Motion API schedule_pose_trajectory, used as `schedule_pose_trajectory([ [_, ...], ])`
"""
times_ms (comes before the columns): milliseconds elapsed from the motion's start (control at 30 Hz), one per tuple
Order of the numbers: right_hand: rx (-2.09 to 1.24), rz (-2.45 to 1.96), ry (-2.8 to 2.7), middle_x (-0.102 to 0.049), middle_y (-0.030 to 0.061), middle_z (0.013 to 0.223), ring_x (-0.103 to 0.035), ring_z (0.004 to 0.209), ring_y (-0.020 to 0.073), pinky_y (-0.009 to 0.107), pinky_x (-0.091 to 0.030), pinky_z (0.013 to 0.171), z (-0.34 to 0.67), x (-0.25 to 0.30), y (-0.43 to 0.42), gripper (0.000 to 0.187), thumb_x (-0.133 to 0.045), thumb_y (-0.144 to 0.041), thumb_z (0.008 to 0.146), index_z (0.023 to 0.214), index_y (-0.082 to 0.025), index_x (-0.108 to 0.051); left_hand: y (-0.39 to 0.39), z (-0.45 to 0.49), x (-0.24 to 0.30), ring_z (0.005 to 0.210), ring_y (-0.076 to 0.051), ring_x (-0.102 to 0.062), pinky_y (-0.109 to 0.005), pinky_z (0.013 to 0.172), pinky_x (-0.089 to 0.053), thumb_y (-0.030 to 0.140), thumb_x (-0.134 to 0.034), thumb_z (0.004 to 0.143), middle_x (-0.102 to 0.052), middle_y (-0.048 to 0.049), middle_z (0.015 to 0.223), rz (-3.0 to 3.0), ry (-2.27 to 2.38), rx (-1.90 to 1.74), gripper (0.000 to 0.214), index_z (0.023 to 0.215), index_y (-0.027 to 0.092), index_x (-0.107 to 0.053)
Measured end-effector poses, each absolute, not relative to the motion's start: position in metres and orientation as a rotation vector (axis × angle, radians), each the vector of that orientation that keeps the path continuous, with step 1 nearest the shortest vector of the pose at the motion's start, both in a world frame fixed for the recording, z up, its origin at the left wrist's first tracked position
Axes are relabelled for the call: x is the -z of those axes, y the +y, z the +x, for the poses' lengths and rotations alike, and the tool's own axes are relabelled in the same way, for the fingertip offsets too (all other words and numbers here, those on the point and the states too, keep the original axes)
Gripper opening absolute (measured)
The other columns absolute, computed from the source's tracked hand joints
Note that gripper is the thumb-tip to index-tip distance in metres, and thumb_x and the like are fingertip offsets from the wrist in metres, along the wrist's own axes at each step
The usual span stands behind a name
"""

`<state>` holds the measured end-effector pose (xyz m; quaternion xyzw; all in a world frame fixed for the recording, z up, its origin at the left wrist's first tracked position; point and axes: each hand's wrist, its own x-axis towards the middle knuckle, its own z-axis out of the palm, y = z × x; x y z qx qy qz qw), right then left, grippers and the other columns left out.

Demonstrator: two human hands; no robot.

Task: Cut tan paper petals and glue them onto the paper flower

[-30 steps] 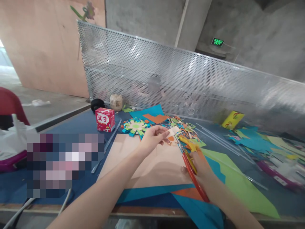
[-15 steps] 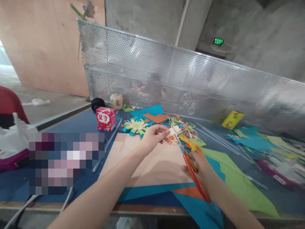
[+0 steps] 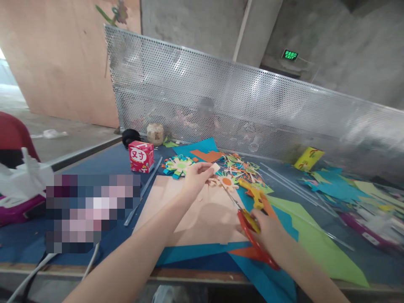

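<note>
Behind perforated screen [image 3: 252,109], blurred indistinct shapes.

Soft, even daylight enters from the far left edge of the frame, where it blows out white. The perforated metal screen [image 3: 252,105] carries hazy glare, and its line bows with wide-angle distortion. The right edge smears into blur; a pixelated block covers the lower left.
</note>
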<state>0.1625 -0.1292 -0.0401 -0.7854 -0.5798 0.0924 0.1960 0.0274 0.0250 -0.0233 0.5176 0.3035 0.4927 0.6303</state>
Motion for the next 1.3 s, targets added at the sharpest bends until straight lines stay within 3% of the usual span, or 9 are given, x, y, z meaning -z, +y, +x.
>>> schedule_pose_trajectory([
  [267, 0.042, -2.338, -1.840, -0.065, 0.0135, 0.083, -0.060, 0.082, 0.0287, 0.039, -0.039, 0.073, 0.149, 0.028, -0.108, 0.034, -0.042, -0.044, 0.078, 0.090, -0.016, -0.057, 0.033, 0.022, 0.026, 0.054, -0.011, -0.061, -0.019, 0.048, -0.046, 0.015, -0.060, 0.067, -0.064, -0.0005, 0.063, 1.162, 0.738, -1.202, 0.006, 0.073, 0.014, -0.058],
  [400, 0.390, -1.975, -2.139, -0.056, 0.0089, 0.116, -0.047, 0.109, 0.0260, 0.042, -0.028, 0.091, 0.140, 0.038, -0.116, 0.027, -0.047, -0.028, 0.080, 0.103, -0.021, -0.058, 0.032, 0.022, 0.026, 0.052, -0.011, -0.061, -0.019, 0.048, -0.045, 0.012, -0.060, 0.065, -0.064, -0.0002, 0.061, 1.151, 0.741, -1.212, 0.008, 0.072, 0.013, -0.059],
  [567, 0.719, -1.362, -2.150, -0.068, -0.0044, 0.093, -0.057, 0.095, 0.0140, 0.032, -0.024, 0.095, 0.132, 0.084, -0.130, 0.020, -0.045, -0.028, 0.085, 0.095, -0.027, -0.062, 0.033, 0.021, 0.024, 0.058, -0.014, -0.063, -0.022, 0.053, -0.047, 0.012, -0.061, 0.062, -0.065, -0.0020, 0.060, 1.081, 0.752, -1.245, 0.017, 0.079, 0.012, -0.059],
  [833, 0.889, -1.299, -2.193, -0.066, 0.0049, 0.101, -0.057, 0.096, 0.0188, 0.040, -0.001, 0.105, 0.123, 0.091, -0.157, 0.036, -0.039, -0.042, 0.085, 0.094, -0.018, -0.063, 0.037, 0.021, 0.025, 0.065, -0.018, -0.064, -0.026, 0.056, -0.048, 0.016, -0.062, 0.061, -0.067, -0.0059, 0.067, 1.024, 0.775, -1.221, 0.026, 0.087, 0.012, -0.060],
  [933, 0.955, -1.202, -2.162, -0.069, 0.0021, 0.091, -0.058, 0.092, 0.0162, 0.042, -0.006, 0.105, 0.114, 0.091, -0.166, 0.026, -0.039, -0.024, 0.087, 0.085, -0.019, -0.065, 0.037, 0.021, 0.026, 0.068, -0.019, -0.064, -0.027, 0.057, -0.048, 0.018, -0.063, 0.059, -0.067, -0.0065, 0.070, 1.041, 0.791, -1.220, 0.027, 0.085, 0.013, -0.060],
  [1033, 0.979, -1.122, -2.153, -0.070, -0.0020, 0.083, -0.060, 0.085, 0.0128, 0.032, -0.025, 0.101, 0.116, 0.076, -0.177, 0.031, -0.036, -0.013, 0.087, 0.083, -0.022, -0.065, 0.037, 0.019, 0.028, 0.068, -0.020, -0.063, -0.027, 0.056, -0.047, 0.024, -0.066, 0.056, -0.067, -0.0069, 0.070, 1.088, 0.763, -1.203, 0.028, 0.080, 0.012, -0.061],
  [1133, 0.869, -1.209, -2.155, -0.068, -0.0009, 0.076, -0.061, 0.074, 0.0132, 0.024, -0.044, 0.074, 0.150, 0.044, -0.166, 0.029, -0.036, -0.017, 0.087, 0.091, -0.025, -0.064, 0.038, 0.018, 0.033, 0.056, -0.016, -0.060, -0.024, 0.050, -0.043, 0.028, -0.067, 0.053, -0.066, -0.0045, 0.063, 1.164, 0.808, -1.182, 0.028, 0.075, 0.013, -0.062],
  [1200, 0.837, -1.472, -1.998, -0.066, 0.0047, 0.078, -0.060, 0.076, 0.0177, 0.028, -0.045, 0.069, 0.189, 0.021, -0.137, 0.030, -0.033, -0.023, 0.087, 0.098, -0.021, -0.062, 0.039, 0.019, 0.036, 0.052, -0.014, -0.058, -0.023, 0.048, -0.042, 0.030, -0.068, 0.053, -0.064, -0.0030, 0.059, 1.192, 0.851, -1.165, 0.027, 0.073, 0.013, -0.062],
  [1300, 0.559, -2.192, -1.765, -0.064, 0.0116, 0.089, -0.057, 0.088, 0.0229, 0.033, -0.042, 0.078, 0.252, -0.003, -0.071, 0.030, -0.034, -0.017, 0.085, 0.092, -0.016, -0.064, 0.040, 0.020, 0.040, 0.053, -0.014, -0.058, -0.023, 0.050, -0.043, 0.034, -0.066, 0.055, -0.063, -0.0031, 0.058, 1.201, 0.857, -1.106, 0.026, 0.070, 0.013, -0.059],
])
